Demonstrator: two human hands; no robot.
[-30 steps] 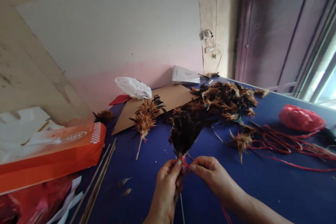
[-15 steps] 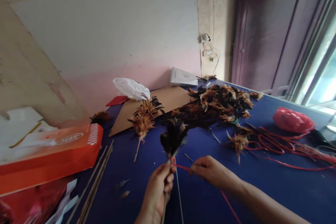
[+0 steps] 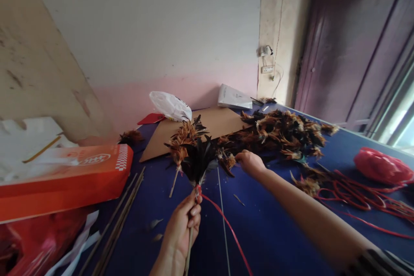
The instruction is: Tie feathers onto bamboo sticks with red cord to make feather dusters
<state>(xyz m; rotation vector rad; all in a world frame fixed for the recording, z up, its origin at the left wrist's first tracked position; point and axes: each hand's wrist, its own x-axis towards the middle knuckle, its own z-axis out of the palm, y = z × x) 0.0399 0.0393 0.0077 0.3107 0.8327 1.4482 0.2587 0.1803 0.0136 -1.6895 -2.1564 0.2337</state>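
Note:
My left hand (image 3: 185, 220) is closed around a thin stick (image 3: 189, 246) near the bottom of the view. Dark feathers (image 3: 198, 159) fan out from its top, bound at their base with red plastic string (image 3: 223, 215), whose loose end trails down to the right. My right hand (image 3: 250, 161) reaches forward, its fingers pinched at a small brown feather tuft (image 3: 229, 160) beside the big feather pile (image 3: 284, 131). Behind the dark feathers lies a brown feather duster (image 3: 186, 136) with a short stick showing.
Bare sticks (image 3: 119, 220) lie left, next to an orange bag (image 3: 106, 181). A cardboard sheet (image 3: 155, 142), a white plastic bag (image 3: 171, 105) and a silver packet (image 3: 234, 97) are at the back. Red string coils (image 3: 349, 189) and a pink-red bundle (image 3: 383, 166) lie right.
My right hand has let go of the red string and moved forward to the feathers. The string now hangs loose. My left hand still grips the stick, and the view has shifted slightly.

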